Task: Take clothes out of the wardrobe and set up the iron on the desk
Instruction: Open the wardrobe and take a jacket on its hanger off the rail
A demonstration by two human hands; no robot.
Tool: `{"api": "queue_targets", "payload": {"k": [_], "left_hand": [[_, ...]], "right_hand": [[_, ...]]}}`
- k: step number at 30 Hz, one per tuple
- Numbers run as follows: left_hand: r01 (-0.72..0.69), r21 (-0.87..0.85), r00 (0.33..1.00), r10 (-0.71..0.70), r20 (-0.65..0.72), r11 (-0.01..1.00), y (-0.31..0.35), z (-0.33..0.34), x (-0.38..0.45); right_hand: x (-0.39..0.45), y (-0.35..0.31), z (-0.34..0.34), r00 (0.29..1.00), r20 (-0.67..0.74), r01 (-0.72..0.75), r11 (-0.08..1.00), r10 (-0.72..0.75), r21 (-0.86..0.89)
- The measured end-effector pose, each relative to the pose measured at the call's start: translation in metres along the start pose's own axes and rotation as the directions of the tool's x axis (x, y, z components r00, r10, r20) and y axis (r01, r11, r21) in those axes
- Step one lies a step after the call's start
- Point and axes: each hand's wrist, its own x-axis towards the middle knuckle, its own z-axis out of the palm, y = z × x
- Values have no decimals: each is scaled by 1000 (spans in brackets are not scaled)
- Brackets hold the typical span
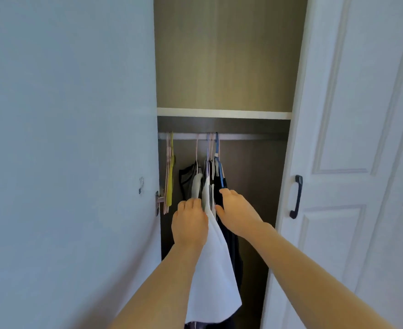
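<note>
Clearly the task was only at its start: the wardrobe (pixel 224 67) stood open with the clothes (pixel 210 186) hanging on their hangers from the rail (pixel 243 137), and both hands had reached in among them. The left hand (pixel 189 220) curled its fingers over the edge of a white garment (pixel 213 269) that hung down between the forearms, while the right hand (pixel 237 213) lay spread and flat against the dark garments (pixel 231 236) just beside it, gripping nothing that I could make out. Nothing looked lifted off the rail yet, and neither iron nor desk was in view, so I judged that taking the clothes out and the whole iron set-up remained to do.
</note>
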Motion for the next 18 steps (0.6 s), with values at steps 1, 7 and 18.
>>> {"api": "queue_targets", "payload": {"k": [1, 7, 18], "left_hand": [[41, -22, 999, -41, -3, 999, -2, 7, 9], [252, -209, 967, -234, 105, 945, -10, 32, 52], [280, -234, 956, -248, 154, 931, -27, 45, 93]], "right_hand": [[14, 3, 5, 1000, -13, 18, 1000, -18, 3], [72, 14, 35, 995, -89, 45, 999, -44, 13], [116, 7, 60, 993, -118, -54, 975, 30, -214]]}}
